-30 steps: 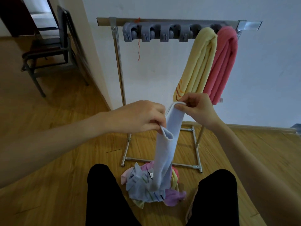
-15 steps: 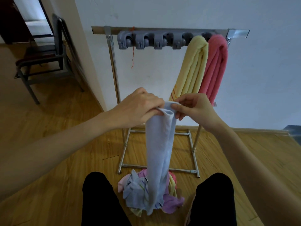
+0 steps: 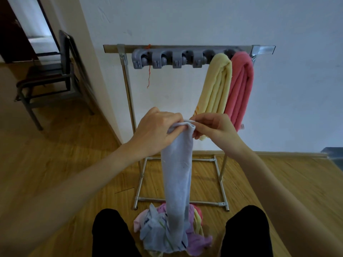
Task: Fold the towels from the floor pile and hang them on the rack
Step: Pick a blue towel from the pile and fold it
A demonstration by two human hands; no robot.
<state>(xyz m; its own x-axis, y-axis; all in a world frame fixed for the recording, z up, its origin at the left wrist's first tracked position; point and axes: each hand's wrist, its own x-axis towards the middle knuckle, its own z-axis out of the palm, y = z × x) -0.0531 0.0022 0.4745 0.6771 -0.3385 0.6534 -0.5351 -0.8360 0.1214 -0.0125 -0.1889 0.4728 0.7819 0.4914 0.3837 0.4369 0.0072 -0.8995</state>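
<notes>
A light blue towel [image 3: 177,173] hangs as a narrow folded strip in front of me, its lower end reaching the floor pile [image 3: 167,230] of mixed towels between my knees. My left hand [image 3: 157,130] grips the strip's top from the left. My right hand [image 3: 213,128] pinches the same top edge from the right, so the two hands meet. Behind stands the metal rack [image 3: 126,82] with a grey row of clips [image 3: 167,60]. A folded yellow towel [image 3: 217,86] and a folded pink towel [image 3: 241,86] hang at its right end.
A white wall is directly behind the rack. A dark chair [image 3: 48,76] stands at the left by a doorway. The floor is wood. My black-clad knees [image 3: 111,234] flank the pile. A dark object [image 3: 334,154] sits at the right edge.
My hands came together at the towel's top, and the towel rose higher out of the pile. The view tilted up, so the rack sits lower in frame.
</notes>
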